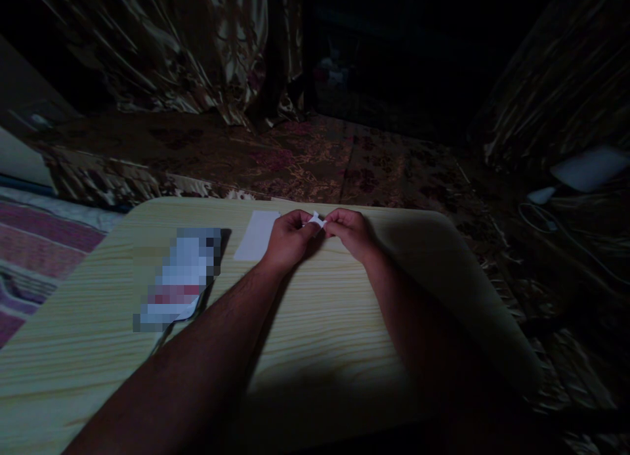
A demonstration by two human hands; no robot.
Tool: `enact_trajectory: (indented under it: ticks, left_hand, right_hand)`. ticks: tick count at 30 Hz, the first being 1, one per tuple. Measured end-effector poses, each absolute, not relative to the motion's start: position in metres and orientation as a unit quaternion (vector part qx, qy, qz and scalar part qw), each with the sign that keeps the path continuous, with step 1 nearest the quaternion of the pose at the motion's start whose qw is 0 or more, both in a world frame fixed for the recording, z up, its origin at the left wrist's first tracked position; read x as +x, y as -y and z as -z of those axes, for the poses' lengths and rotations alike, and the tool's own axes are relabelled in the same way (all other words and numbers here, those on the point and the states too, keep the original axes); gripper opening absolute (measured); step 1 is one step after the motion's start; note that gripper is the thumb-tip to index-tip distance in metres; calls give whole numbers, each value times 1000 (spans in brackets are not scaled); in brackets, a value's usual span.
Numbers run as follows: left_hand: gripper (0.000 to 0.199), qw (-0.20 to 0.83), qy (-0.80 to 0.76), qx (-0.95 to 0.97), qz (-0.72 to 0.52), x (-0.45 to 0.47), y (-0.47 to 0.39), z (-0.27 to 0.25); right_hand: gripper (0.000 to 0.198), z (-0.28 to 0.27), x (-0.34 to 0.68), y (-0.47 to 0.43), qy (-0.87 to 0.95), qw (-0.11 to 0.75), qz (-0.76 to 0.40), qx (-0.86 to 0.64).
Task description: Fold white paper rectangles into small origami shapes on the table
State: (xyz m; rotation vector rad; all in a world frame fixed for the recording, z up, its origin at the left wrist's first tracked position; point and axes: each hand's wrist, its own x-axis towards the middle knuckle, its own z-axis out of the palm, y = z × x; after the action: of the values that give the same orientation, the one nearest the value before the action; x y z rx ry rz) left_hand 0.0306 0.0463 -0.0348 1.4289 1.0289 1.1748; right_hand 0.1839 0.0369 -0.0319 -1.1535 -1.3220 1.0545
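Pinches a small white paper piece (317, 220) at twelve o'clock, over the wood-grain table (315, 337), between fingertips of left hand (288, 239) and right hand (351, 232), presumably to steady both ends. Has a white sheet (256, 235) at eleven o'clock, partly hidden by the left hand, probably for easy reach.

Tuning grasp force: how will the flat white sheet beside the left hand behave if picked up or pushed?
The white sheet looks thin against the table, so it's probably light and apt to bend if lifted by an edge. Lying flat, it would likely slide rather than roll or tip when pushed.
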Motion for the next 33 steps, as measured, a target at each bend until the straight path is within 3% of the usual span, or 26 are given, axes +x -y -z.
enact_trajectory:
  ticks: [33]
  left_hand:
    - [17,497,-414,598,-474,32,-47,36]
  right_hand:
    - [8,33,182,-36,587,520,-397,-477]
